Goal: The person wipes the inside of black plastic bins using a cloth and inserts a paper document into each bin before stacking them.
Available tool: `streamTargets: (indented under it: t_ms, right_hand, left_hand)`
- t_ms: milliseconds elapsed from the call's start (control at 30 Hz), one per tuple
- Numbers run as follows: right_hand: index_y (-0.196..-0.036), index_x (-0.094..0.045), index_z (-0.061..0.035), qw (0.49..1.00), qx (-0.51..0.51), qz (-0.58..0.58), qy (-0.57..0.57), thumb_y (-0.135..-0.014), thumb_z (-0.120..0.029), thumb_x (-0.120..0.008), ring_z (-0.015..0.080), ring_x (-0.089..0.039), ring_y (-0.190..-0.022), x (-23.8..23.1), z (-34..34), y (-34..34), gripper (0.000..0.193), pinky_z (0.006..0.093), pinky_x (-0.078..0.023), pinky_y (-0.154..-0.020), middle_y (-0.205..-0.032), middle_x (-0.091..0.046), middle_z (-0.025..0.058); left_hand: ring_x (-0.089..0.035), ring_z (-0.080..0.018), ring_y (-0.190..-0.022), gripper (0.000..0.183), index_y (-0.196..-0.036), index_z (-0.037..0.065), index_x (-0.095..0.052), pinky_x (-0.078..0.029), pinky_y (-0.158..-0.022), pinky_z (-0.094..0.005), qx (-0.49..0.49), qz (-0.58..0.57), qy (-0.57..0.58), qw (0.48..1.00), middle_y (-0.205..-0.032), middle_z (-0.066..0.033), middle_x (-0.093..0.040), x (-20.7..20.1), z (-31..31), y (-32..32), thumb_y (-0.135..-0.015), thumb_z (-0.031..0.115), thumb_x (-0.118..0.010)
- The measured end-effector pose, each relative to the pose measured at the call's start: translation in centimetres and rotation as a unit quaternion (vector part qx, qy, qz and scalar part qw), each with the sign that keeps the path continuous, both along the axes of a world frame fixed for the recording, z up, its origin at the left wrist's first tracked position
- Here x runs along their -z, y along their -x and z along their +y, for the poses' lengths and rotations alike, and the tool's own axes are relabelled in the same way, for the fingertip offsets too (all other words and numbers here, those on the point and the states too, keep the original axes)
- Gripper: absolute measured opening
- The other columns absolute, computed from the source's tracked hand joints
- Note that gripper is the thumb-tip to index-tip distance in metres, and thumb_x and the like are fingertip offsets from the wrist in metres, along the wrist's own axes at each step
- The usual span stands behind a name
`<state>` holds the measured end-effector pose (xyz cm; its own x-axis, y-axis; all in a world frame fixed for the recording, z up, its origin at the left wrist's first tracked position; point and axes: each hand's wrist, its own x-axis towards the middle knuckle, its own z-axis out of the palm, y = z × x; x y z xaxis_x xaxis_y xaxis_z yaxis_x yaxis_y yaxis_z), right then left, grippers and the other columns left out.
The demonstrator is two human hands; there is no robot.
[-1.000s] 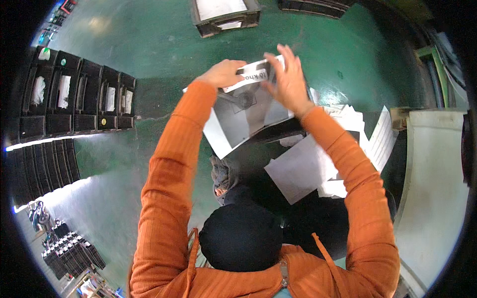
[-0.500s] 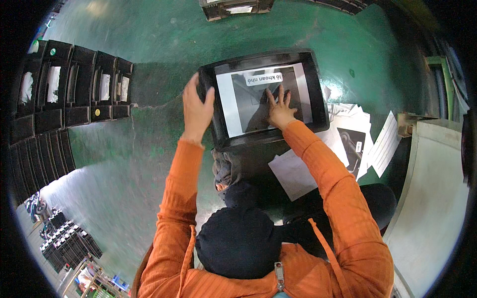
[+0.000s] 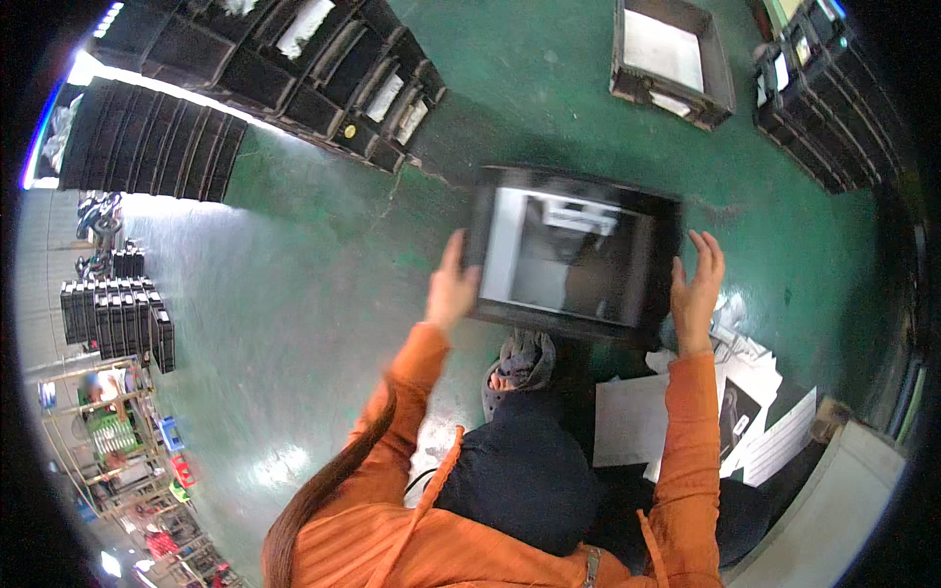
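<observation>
A black plastic crate point(image 3: 578, 331) is in front of me, blurred by motion. Inside it lies a printed sheet point(image 3: 503, 245) with a dark photo and a white label. At the crate's left side my left hand point(image 3: 451, 294) grips the edge, its thumb against the wall and some fingers hidden. My right hand point(image 3: 696, 299) is by the right wall. Its thumb is close to or touching the rim, while the other fingers stand apart, outside the crate.
Loose papers point(image 3: 632, 421) lie on the right, beside a pale cabinet point(image 3: 833, 510). Stacked black crates stand at the upper left point(image 3: 323, 88) and upper right point(image 3: 828, 108). Another crate point(image 3: 720, 73) with a white sheet sits ahead. My shoe point(image 3: 529, 363) is just below the held crate.
My right hand has left the printed sheet for the crate's right side. In the picture, the crate and both hands appear farther right and lower, and the whole view has turned.
</observation>
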<state>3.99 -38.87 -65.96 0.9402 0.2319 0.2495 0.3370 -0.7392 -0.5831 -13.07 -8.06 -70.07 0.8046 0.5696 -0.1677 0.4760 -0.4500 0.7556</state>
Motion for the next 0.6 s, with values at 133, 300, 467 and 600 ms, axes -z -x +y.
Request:
streamTargets:
  t_ms: [133, 300, 467, 600]
  right_hand:
    - [-0.118, -0.051, -0.0093, 1.000, -0.002, 0.004, -0.010, -0.076, -0.002, -0.061, 0.0330, -0.042, -0.116, -0.4, -0.2, 0.0, 0.044, 0.0395, -0.035, -0.098, -0.124, -0.044, 0.0156]
    - [-0.118, -0.051, -0.0094, 0.999, 0.001, 0.050, -0.006, -0.076, -0.003, -0.061, 0.0329, -0.041, -0.118, 1.6, 0.2, 1.3, 0.044, 0.0395, -0.034, -0.099, -0.124, -0.044, 0.0160]
    - [-0.115, -0.051, -0.0089, 0.998, -0.039, 0.050, 0.018, -0.074, -0.004, -0.062, 0.0334, -0.040, -0.119, 2.3, 0.9, 1.9, 0.043, 0.0407, -0.033, -0.101, -0.125, -0.044, 0.0165]
    - [-0.109, -0.055, -0.0105, 0.996, -0.028, 0.076, 0.021, -0.073, -0.006, -0.064, 0.0343, -0.040, -0.117, 1.5, 2.0, 1.8, 0.037, 0.0410, -0.036, -0.098, -0.124, -0.044, 0.0150]
  left_hand:
    - [-0.034, -0.0347, -0.127, 0.068, -0.136, 0.009, -0.030, -0.033, -0.099, -0.0506, -0.087, 0.078, -0.231, 0.966, -0.136, -0.0198, -0.038, 0.2, 15.9, 9.2, -0.077, 0.013, -0.063]
    - [-0.027, -0.0354, -0.131, 0.063, -0.138, 0.010, -0.027, -0.023, -0.101, -0.0583, -0.061, 0.079, -0.304, 0.947, -0.141, -0.0184, -0.030, -1.7, 13.4, 9.2, -0.088, 0.036, -0.053]
    - [-0.044, -0.0349, -0.118, 0.052, -0.132, 0.010, -0.040, -0.037, -0.096, -0.0439, -0.055, 0.118, -0.391, 0.911, -0.124, -0.0169, -0.050, -1.8, 5.3, 6.0, -0.084, 0.022, -0.055]
    - [-0.048, -0.0330, -0.112, 0.049, -0.130, 0.008, -0.040, -0.040, -0.094, -0.0415, -0.041, 0.111, -0.432, 0.894, -0.121, -0.0153, -0.051, 1.0, 15.0, 8.6, -0.083, 0.011, -0.052]
